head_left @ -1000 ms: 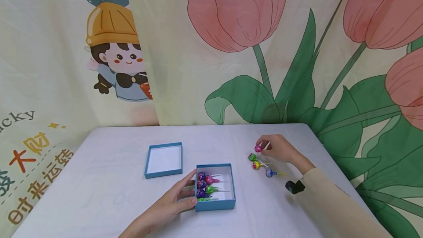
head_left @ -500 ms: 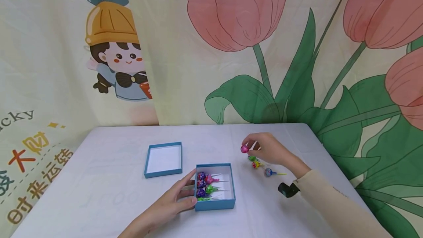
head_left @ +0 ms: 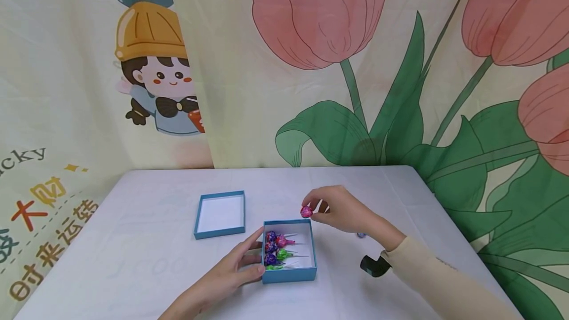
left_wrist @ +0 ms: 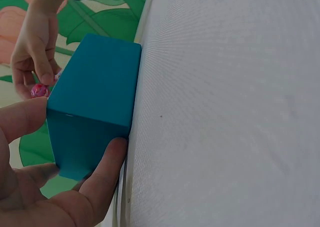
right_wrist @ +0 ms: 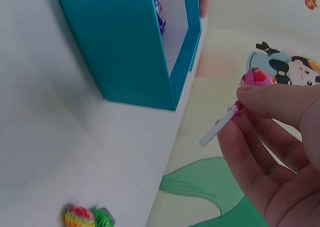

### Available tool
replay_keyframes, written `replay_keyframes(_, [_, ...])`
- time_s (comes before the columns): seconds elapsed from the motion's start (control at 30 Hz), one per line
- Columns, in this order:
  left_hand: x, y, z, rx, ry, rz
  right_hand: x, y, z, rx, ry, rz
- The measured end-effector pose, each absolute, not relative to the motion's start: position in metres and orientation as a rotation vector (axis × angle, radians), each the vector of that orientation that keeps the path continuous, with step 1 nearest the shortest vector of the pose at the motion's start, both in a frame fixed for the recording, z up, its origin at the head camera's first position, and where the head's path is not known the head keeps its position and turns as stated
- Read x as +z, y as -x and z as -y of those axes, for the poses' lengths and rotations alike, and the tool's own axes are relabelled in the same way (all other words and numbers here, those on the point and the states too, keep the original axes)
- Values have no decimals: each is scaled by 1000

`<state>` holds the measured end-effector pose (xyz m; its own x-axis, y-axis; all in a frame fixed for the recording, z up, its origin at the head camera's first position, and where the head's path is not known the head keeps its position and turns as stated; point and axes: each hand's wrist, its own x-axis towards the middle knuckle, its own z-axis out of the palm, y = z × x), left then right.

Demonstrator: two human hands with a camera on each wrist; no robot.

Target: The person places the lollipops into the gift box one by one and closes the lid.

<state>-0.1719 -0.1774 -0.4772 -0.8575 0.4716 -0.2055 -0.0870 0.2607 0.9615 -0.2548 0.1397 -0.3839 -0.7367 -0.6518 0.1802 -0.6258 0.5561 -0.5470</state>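
Looks like the left hand is just bracing the blue box, fingers spread on its left wall so it won't slide, while the right hand pinches the pink lollipop up by its head, probably for control. Versus half a second ago, that lollipop's come left, now hanging by the box's far rim; box hasn't budged.

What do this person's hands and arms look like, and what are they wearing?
Both the left hand and right hand are ungloved, with five-fingered human shapes. The right arm wears a plain-looking beige sleeve with a small dark marking, too small to read. A black, rounded device sits by its cuff. No sleeve shows on the left forearm, and no cables are visible.
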Motion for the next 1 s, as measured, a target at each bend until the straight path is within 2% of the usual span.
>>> replay_keyframes(0.47, [-480,173,178,1625,-340,-2082,-395,240,-97,-922,1176,-2640])
replay_keyframes(1.0, [-478,173,178,1658,-382,-2052,-419,231,-79,-798,1183,-2587])
